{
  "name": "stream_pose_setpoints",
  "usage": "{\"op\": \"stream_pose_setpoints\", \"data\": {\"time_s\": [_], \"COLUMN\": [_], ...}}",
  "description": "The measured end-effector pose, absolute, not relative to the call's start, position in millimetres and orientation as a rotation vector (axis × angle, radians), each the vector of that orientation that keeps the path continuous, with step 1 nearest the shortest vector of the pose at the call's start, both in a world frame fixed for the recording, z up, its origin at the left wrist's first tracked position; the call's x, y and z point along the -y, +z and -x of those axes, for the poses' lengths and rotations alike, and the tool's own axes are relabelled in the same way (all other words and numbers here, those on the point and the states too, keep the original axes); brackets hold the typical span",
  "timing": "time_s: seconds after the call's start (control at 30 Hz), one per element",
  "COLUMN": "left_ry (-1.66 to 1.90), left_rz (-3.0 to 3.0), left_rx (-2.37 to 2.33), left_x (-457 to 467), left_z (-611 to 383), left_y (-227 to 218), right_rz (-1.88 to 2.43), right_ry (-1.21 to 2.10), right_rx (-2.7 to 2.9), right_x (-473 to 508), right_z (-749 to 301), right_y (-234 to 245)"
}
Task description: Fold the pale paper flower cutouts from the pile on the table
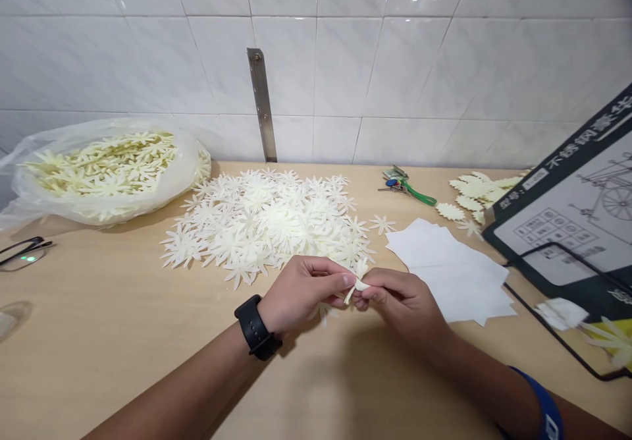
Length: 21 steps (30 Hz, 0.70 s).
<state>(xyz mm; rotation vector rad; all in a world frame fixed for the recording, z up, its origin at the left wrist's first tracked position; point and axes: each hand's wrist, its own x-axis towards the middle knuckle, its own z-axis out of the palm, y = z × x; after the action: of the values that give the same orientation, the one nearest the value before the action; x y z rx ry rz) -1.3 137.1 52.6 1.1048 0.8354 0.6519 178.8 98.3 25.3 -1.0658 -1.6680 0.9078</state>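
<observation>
Between my two hands, a pale cream flower-shaped cutout [362, 284] is pinched and bent, with some of its narrow petals sticking up and down. My left hand [311, 288], with a black watch on the wrist, grips one side of it between thumb and forefinger. On the other side, the thumb and fingers of my right hand [399, 295] are closed on the same piece. Just beyond my hands lies a wide heap of similar flower cutouts [276, 219]. Another cutout [323, 313] lies on the table, partly hidden under my left hand.
At the left, an open plastic bag [187, 180] holds many more cutouts. White jagged-edged sheets [447, 269] lie to the right, near keys with a green strap [417, 193]. A dark printed box [567, 222] stands at the right edge, glasses [24, 252] at the left.
</observation>
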Motion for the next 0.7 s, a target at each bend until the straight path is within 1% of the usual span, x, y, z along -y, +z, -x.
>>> {"op": "stream_pose_setpoints", "data": {"time_s": [0.2, 0.37, 0.7], "left_ry": [0.696, 0.804, 0.846], "left_rz": [-1.069, -1.104, -1.559], "left_rx": [-0.873, -0.880, -0.979], "left_x": [-138.4, -141.0, -132.9], "left_z": [-0.5, -1.0, -2.4], "left_y": [51.5, 49.1, 46.5], "right_rz": [1.134, 1.177, 1.212], "right_ry": [0.913, 1.011, 1.012], "right_rx": [1.654, 1.501, 1.494], "right_x": [-97.7, -98.5, -99.0], "right_z": [-176.7, -177.2, -177.2], "right_y": [27.2, 21.9, 21.3]}}
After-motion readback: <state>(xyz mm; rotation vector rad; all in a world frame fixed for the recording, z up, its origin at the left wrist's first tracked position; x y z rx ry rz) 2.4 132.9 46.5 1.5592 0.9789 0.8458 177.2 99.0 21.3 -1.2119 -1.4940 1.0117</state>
